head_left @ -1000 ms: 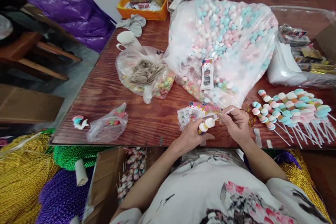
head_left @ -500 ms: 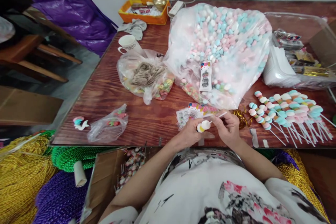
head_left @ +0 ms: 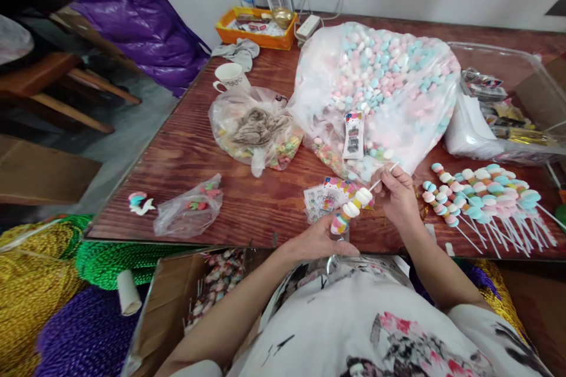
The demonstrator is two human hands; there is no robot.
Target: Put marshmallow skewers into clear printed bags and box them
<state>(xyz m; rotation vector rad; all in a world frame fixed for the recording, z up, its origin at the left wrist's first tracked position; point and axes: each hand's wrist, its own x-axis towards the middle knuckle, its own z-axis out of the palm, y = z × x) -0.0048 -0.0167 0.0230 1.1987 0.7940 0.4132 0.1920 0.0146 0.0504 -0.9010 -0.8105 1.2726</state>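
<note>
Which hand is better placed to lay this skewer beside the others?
Likely the right hand: it holds the white stick and is nearer the piled skewers; the left hand is farther away.

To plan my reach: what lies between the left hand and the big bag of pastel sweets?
In the head view, printed packets lie on the table between the left hand and the big bag; the held candy stick slants partly across.

Seems a small packing workshop: a bulk sack of marshmallows (head_left: 375,70), rows of marshmallow skewers (head_left: 490,194), a cardboard box (head_left: 42,174), hanks of what may be beads (head_left: 35,294).
</note>
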